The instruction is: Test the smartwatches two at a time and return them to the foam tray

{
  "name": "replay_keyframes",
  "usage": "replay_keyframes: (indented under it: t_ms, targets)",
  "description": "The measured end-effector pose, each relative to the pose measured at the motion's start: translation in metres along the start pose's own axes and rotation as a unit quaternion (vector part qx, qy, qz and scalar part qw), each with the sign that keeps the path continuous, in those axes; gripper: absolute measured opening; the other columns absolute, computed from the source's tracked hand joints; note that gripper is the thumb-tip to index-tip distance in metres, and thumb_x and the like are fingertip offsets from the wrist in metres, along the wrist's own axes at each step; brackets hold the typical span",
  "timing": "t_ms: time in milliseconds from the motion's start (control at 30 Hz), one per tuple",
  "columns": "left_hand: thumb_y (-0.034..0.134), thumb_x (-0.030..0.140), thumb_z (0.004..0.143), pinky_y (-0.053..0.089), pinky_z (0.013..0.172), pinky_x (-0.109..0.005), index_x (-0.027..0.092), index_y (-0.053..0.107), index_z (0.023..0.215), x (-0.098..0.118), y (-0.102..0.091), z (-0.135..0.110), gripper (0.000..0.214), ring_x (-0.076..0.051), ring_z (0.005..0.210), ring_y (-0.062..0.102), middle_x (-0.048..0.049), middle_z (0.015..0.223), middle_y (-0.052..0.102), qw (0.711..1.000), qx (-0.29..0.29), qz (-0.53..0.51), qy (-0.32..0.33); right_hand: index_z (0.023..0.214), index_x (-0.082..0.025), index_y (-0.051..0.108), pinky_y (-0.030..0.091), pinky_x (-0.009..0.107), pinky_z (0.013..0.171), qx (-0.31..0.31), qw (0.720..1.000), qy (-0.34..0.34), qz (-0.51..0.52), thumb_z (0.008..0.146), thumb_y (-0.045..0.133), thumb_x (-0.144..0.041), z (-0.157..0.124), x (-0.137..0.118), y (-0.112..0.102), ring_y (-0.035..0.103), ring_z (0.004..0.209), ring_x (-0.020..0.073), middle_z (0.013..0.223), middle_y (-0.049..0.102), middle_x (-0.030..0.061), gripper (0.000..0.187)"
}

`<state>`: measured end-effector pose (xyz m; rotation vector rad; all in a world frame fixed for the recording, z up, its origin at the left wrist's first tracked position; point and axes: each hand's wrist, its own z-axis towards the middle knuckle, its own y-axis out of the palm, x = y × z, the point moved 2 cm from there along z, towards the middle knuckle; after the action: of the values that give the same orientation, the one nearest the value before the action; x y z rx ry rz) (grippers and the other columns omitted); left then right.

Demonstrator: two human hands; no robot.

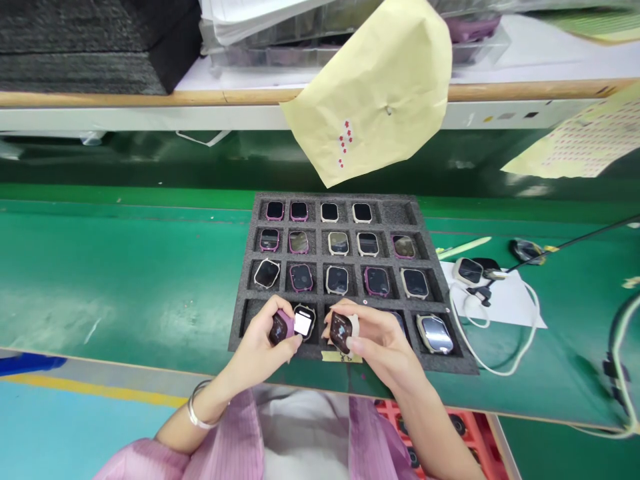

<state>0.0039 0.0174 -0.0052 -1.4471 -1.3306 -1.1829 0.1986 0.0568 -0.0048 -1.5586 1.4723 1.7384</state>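
Note:
My left hand (267,340) is closed round a purple smartwatch case (281,327), its dark face turned up. In my right hand (375,337) is a pale smartwatch case (343,331) with a lit picture on its dark screen. Both hands are over the front row of a dark grey foam tray (320,260). Between them, a watch with a bright white screen (304,323) sits in its compartment. Several purple and cream watches, such as a cream one (337,280), lie in the rows behind. My fingers partly hide the front compartments.
To the right, a cream watch (469,271) lies on white paper (505,303) with a looped white cable (520,360) and a green pen (465,248). A yellow paper (370,100) hangs from the shelf above the tray. A red crate (480,440) stands below the table edge.

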Motion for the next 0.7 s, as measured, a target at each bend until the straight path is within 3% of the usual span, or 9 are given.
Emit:
replay_keyframes:
  t_ms: [700]
  targets:
    - [0.064, 0.016, 0.081, 0.039, 0.047, -0.017, 0.021, 0.042, 0.087, -0.0012, -0.0002, -0.0001, 0.023, -0.004, 0.047, 0.050, 0.0075, 0.071, 0.048, 0.997, 0.019, -0.078, 0.012, 0.105, -0.029, 0.075, 0.052, 0.034, 0.075, -0.029, 0.999, -0.024, 0.033, 0.075, 0.080, -0.029, -0.0003, -0.0018, 0.0019, 0.066, 0.084, 0.0216, 0.097, 0.063, 0.0041, 0.030]
